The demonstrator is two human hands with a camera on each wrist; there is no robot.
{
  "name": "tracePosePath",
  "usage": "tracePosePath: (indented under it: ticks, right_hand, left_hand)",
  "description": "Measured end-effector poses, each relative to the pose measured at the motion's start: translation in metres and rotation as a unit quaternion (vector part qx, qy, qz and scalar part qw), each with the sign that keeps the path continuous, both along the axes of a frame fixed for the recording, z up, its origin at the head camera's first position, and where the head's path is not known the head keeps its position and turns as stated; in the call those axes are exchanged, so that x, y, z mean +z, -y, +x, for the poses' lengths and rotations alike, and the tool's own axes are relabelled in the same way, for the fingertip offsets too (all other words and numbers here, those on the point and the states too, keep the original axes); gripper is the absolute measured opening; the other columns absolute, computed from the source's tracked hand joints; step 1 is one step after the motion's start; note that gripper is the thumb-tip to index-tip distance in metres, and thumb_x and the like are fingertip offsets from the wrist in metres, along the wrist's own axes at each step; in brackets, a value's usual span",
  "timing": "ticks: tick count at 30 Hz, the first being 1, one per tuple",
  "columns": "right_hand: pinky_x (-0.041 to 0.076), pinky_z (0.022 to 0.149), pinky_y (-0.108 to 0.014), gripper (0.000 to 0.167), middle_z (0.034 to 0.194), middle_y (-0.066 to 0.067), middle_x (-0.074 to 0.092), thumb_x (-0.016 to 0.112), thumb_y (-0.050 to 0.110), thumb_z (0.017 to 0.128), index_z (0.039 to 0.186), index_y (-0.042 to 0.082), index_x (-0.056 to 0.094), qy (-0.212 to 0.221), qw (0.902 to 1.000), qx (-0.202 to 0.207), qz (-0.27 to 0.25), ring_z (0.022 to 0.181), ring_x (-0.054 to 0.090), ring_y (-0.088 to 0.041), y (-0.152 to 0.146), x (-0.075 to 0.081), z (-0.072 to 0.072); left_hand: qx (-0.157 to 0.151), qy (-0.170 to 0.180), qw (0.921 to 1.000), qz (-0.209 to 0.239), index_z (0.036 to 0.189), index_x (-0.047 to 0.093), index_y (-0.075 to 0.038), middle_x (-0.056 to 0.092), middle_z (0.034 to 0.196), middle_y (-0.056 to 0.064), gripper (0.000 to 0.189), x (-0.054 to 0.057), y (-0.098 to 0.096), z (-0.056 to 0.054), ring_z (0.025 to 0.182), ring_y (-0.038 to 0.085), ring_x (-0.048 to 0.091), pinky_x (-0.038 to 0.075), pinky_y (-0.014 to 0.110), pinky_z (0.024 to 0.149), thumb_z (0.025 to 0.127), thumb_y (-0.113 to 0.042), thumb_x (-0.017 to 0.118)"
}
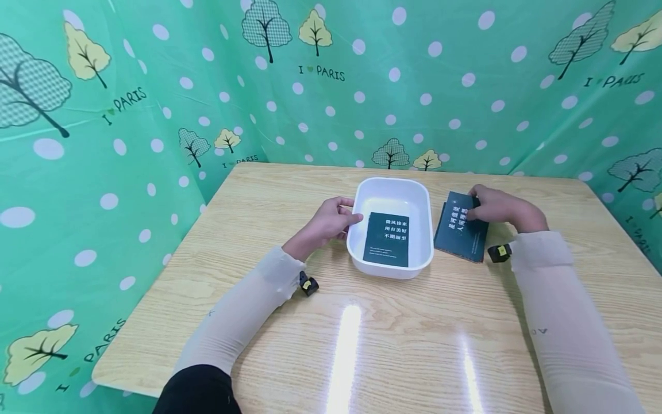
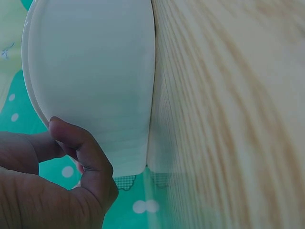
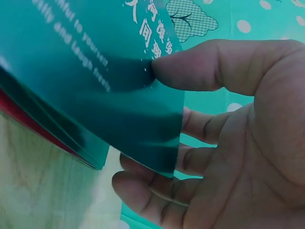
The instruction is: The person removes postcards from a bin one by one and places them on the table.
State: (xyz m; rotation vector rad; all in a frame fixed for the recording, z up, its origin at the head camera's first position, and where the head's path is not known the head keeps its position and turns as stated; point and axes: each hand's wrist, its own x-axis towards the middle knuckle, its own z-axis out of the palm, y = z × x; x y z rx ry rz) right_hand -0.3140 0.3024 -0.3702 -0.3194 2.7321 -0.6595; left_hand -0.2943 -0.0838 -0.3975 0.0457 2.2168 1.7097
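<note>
My left hand [image 1: 331, 223] pinches the rim of a smooth white round-cornered basin [image 1: 420, 225], in which lies a rectangular dark-green card [image 1: 387, 253] printed “微风徐来 所有美好”. To its right, my right hand [image 1: 495, 206], thumb above and fingers beneath, pinches a glossy dark-green cover [image 1: 460, 233] reading partly “to yourself”, overlapping another booklet [image 1: 441, 237] on the wood-grained table [image 1: 279, 356].

The right hand [image 3: 248, 152] pinches a teal paper booklet [image 3: 90, 71] with white lettering, thumb [image 3: 209, 64] on top. Beyond the fingertips [image 3: 126, 185]: teal-and-red paper layers [image 3: 86, 149], pale wood-grain tabletop [image 3: 43, 191]; behind the hand, white-dotted green cloth [image 3: 271, 24].
</note>
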Motion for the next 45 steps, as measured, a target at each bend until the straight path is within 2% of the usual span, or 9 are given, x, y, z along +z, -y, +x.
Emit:
tracePosePath:
  ticks: [7, 14, 24, 36, 41, 45]
  right_hand:
    - [0.039, 0.103, -0.069, 0.060, 0.134, -0.042, 0.047, 0.062, 0.014, 0.098, 0.140, -0.019, 0.035, 0.015, 0.9998, 0.004, 0.013, 0.117, 0.051, -0.051, 0.001, -0.002, 0.000]
    - [0.040, 0.102, -0.069, 0.054, 0.129, -0.041, 0.052, 0.064, 0.015, 0.097, 0.135, -0.017, 0.043, 0.014, 0.9993, 0.009, 0.034, 0.112, 0.054, -0.049, 0.002, -0.006, 0.000]
    - [0.037, 0.105, -0.071, 0.057, 0.134, -0.041, 0.049, 0.068, 0.018, 0.096, 0.137, -0.015, 0.046, 0.017, 0.9983, 0.007, 0.055, 0.117, 0.050, -0.051, 0.003, -0.012, -0.004]
    - [0.038, 0.103, -0.071, 0.059, 0.136, -0.043, 0.046, 0.070, 0.019, 0.096, 0.139, -0.012, 0.046, 0.020, 0.9973, -0.004, 0.071, 0.121, 0.049, -0.056, 0.005, -0.014, -0.006]
    - [0.041, 0.100, -0.071, 0.058, 0.134, -0.042, 0.048, 0.070, 0.020, 0.095, 0.139, -0.011, 0.048, 0.001, 0.9962, -0.001, 0.087, 0.119, 0.050, -0.055, 0.007, -0.009, -0.005]
    - [0.045, 0.096, -0.069, 0.054, 0.131, -0.041, 0.050, 0.067, 0.020, 0.097, 0.137, -0.012, 0.049, -0.045, 0.9950, 0.006, 0.089, 0.117, 0.051, -0.055, 0.013, -0.002, -0.003]
  left_hand:
    - [0.001, -0.001, 1.0000, 0.000, 0.137, 0.053, -0.009, 0.063, 0.102, 0.011, 0.042, 0.001, 0.000, 0.002, 0.076, 0.019, 0.065, 0.057, 0.029, 0.058, 0.099, -0.013, 0.070]
    - [0.002, -0.003, 1.0000, 0.000, 0.136, 0.053, -0.009, 0.062, 0.100, 0.011, 0.042, 0.000, 0.000, 0.001, 0.075, 0.019, 0.063, 0.056, 0.029, 0.057, 0.098, -0.013, 0.071]
    - [0.001, -0.003, 1.0000, -0.003, 0.135, 0.053, -0.010, 0.061, 0.099, 0.010, 0.042, -0.001, 0.000, 0.000, 0.073, 0.019, 0.061, 0.054, 0.028, 0.055, 0.098, -0.014, 0.071]
    - [0.002, -0.002, 1.0000, -0.004, 0.136, 0.052, -0.010, 0.062, 0.099, 0.010, 0.043, 0.001, 0.000, 0.001, 0.072, 0.018, 0.061, 0.055, 0.029, 0.057, 0.098, -0.015, 0.071]
    - [0.000, -0.002, 1.0000, -0.003, 0.137, 0.052, -0.009, 0.061, 0.099, 0.010, 0.044, 0.001, 0.000, 0.001, 0.073, 0.018, 0.061, 0.055, 0.029, 0.056, 0.098, -0.014, 0.071]
    - [-0.002, -0.002, 1.0000, -0.003, 0.139, 0.051, -0.008, 0.062, 0.099, 0.010, 0.045, 0.001, 0.000, 0.002, 0.073, 0.018, 0.062, 0.055, 0.028, 0.056, 0.098, -0.014, 0.071]
